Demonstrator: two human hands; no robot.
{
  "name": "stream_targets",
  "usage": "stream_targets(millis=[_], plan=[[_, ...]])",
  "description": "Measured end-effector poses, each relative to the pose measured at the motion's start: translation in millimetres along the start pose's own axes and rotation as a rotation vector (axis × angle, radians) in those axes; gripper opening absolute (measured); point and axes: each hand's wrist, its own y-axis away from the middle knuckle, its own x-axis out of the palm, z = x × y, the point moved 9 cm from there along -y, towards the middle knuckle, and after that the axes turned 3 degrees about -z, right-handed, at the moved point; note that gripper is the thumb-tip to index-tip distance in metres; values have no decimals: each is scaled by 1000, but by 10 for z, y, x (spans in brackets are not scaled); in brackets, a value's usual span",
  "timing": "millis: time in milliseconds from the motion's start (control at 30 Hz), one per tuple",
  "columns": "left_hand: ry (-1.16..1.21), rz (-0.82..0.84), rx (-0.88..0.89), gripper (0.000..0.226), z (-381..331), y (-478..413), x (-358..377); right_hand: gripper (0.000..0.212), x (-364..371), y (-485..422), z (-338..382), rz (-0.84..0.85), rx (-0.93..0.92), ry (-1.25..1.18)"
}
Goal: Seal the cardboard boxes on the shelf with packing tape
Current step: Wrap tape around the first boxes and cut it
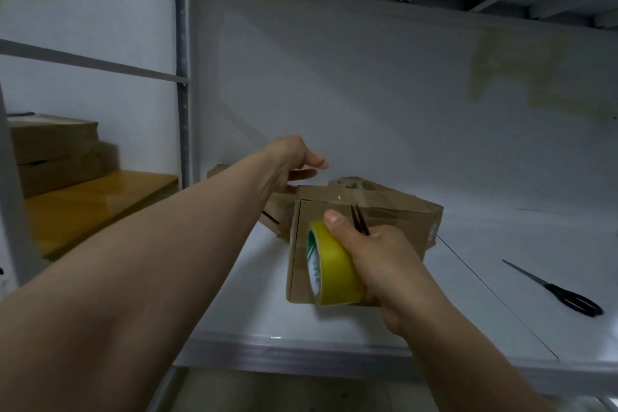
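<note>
Centrally, closed cardboard box (pixel 406 217) behind tape roll (pixel 334 264)

A single head-worn wide-angle camera faces forward and slightly downward, close to the white shelf (pixel 254 321), looking into its bay.

Cardboard box (pixel 394 211): matt brown board, creased and scuffed. Tape roll (pixel 337 264): smooth, glossy yellow plastic film. Shelf (pixel 267 311): smooth white-painted metal, faint sheen. Scissors (pixel 555 291): metal blades, black plastic handles. Side board (pixel 100 201): amber, highly glossy. Stacked cartons (pixel 53 144): matt brown cardboard
</note>
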Motion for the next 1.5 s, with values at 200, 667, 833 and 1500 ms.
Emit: stream_targets(millis=[200, 667, 833, 1500], plan=[[88, 139, -152, 10, 522, -75, 134, 62, 81, -36, -208, 30, 29, -29], [-133, 75, 132, 15, 353, -129, -21, 42, 119, -28, -230, -3, 36, -140], [-219, 620, 421, 80, 313, 393, 162, 38, 131, -6, -282, 9, 34, -152], [-278, 503, 322, 88, 1003, 419, -31, 25, 351, -637, -221, 79, -68, -134]])
